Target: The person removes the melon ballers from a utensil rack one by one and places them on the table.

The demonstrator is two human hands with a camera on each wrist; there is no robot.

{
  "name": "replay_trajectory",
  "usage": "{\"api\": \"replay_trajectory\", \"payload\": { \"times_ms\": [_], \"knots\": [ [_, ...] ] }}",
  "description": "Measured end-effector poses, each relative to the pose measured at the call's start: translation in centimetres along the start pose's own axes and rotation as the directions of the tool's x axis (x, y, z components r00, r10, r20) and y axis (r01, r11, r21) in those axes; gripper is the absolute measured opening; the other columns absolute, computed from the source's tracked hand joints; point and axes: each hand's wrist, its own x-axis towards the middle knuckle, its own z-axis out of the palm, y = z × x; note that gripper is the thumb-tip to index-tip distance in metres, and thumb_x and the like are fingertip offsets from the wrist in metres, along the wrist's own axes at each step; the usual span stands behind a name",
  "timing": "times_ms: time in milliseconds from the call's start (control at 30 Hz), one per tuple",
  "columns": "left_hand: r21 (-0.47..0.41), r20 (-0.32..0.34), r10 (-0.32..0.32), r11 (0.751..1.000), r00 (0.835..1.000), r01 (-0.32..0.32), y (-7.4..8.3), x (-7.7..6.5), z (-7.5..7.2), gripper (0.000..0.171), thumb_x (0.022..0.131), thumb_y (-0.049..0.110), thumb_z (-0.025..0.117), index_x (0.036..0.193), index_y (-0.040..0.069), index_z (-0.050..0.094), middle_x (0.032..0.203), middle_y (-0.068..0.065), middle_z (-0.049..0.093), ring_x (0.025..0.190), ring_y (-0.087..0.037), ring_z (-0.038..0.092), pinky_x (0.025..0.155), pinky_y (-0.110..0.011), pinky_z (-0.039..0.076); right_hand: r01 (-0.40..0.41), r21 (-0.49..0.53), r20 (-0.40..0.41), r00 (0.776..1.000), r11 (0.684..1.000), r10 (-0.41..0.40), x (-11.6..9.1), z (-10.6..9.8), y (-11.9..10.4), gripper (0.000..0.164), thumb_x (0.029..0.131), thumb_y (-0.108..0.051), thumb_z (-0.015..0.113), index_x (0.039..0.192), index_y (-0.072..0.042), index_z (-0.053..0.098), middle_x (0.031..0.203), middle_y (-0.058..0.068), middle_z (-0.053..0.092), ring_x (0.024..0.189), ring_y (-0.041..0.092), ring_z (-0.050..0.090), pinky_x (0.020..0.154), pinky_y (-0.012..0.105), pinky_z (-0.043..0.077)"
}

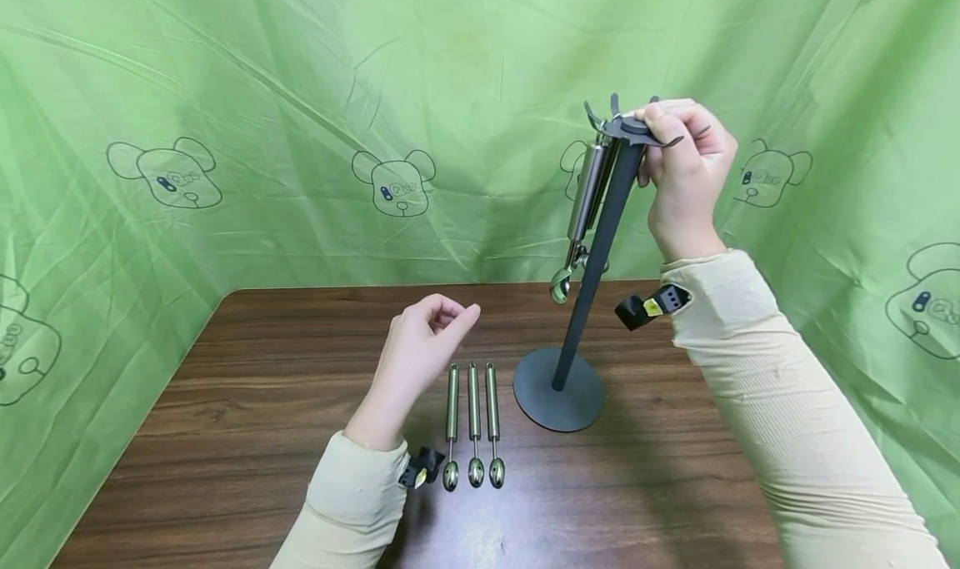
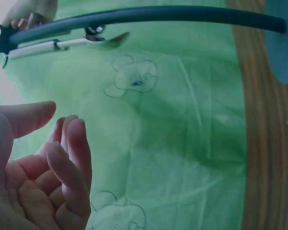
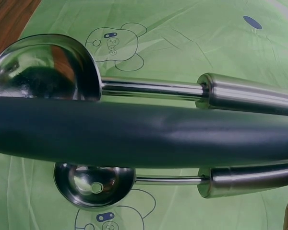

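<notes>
Dark grey between thumb and fingers: we are pinching the stand by its hooked top in our right hand, seemingly steadying it. Just below that grip, two metal scoops are hanging bowls-down. Farther below, our left hand is hovering, holding nothing, near three spoons lying parallel on the table, perhaps spaced for easy grasping

A dark pole crosses before a larger scoop and a smaller scoop, partly covering both bowls; green cloth hangs behind.
</notes>
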Motion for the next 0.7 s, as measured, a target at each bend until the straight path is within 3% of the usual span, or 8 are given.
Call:
{"api": "replay_trajectory", "payload": {
  "times_ms": [133,367,700],
  "knots": [
    [-0.065,-0.004,0.020,0.998,1.000,-0.020,1.2,0.1,-0.1,0.026,0.092,0.041,0.067,0.093,0.016,0.069,0.074,-0.003,0.068,0.061,-0.011,0.064,0.060,-0.029,0.046,0.025,-0.027,0.012,1.000,0.999,-0.025,0.0,-0.1,0.1,0.017,0.086,0.003,0.059,0.074,0.000,0.071,0.071,0.008,0.070,0.035,0.008,0.030,0.035,0.020,0.031],
    [-0.174,-0.021,0.068,0.982,0.997,-0.071,2.8,0.5,-0.1,0.026,0.093,0.041,0.067,0.098,0.015,0.070,0.078,-0.005,0.069,0.062,-0.014,0.064,0.056,-0.029,0.052,-0.011,0.017,-0.014,1.000,1.000,0.011,-0.1,0.2,-0.2,0.015,0.085,0.005,0.059,0.074,0.005,0.069,0.070,0.010,0.069,0.035,0.008,0.030,0.036,0.020,0.030],
    [-0.354,0.005,0.107,0.930,0.994,-0.098,5.0,1.2,0.3,0.028,0.093,0.039,0.067,0.108,0.015,0.068,0.101,-0.001,0.072,0.074,-0.017,0.070,0.055,-0.035,0.058,-0.010,0.017,-0.016,1.000,1.000,0.011,-0.2,0.3,-0.3,0.015,0.085,0.005,0.059,0.074,0.005,0.069,0.069,0.009,0.069,0.035,0.008,0.030,0.036,0.020,0.030]
  ]
}}
